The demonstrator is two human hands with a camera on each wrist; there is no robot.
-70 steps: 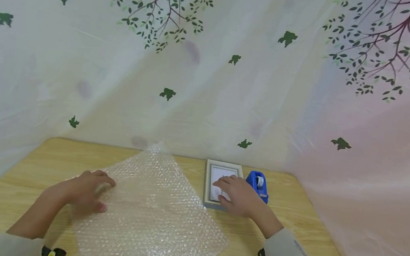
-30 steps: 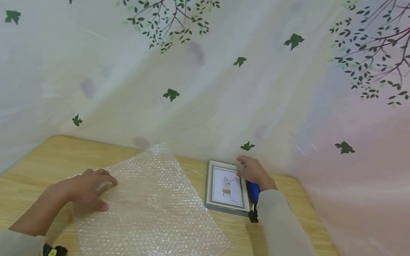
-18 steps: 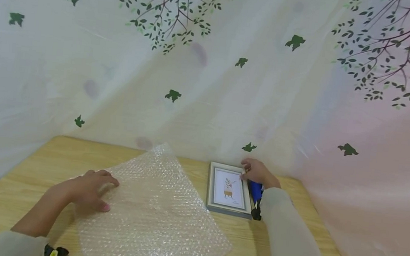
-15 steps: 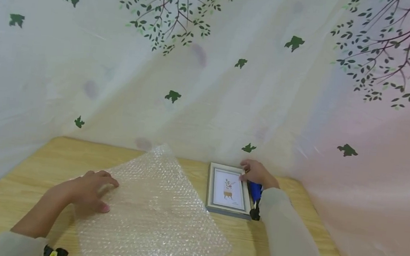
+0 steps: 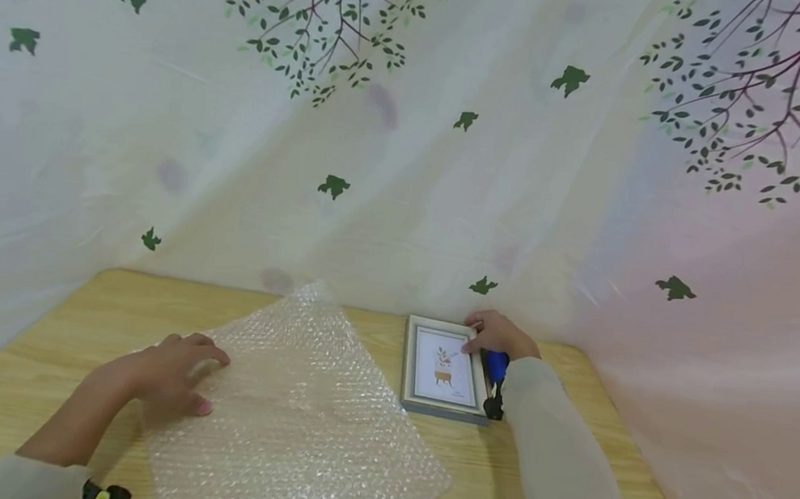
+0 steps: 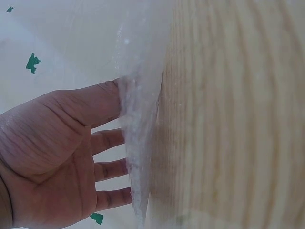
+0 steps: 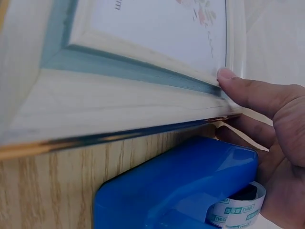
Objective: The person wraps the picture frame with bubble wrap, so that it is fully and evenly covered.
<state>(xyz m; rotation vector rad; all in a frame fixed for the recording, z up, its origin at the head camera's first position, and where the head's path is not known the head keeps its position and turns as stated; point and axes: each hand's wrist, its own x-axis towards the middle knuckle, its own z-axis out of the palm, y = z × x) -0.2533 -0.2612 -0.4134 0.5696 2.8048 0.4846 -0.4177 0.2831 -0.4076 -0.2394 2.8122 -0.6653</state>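
Observation:
In the head view a sheet of bubble wrap (image 5: 309, 419) lies flat on the table, one corner pointing at the back wall. My left hand (image 5: 171, 368) rests on its left edge, fingers spread; the left wrist view shows the fairly straight fingers touching the sheet (image 6: 140, 124). Right of the wrap lies a picture frame (image 5: 442, 372) with a plant print, face up. My right hand (image 5: 502, 337) grips its far right corner. In the right wrist view the thumb presses the front moulding of the frame (image 7: 109, 100), while the other fingers reach round its edge, partly hidden.
A blue tape dispenser (image 7: 167, 186) with a tape roll (image 7: 240, 210) stands close beside the frame, under my right wrist and partly hidden in the head view. The wooden table (image 5: 38, 350) ends at a fabric backdrop (image 5: 402, 233) printed with branches and green birds.
My right hand has gone from above the frame's middle to its far right corner, where the thumb now lies on the moulding. My left hand and the bubble wrap stay put.

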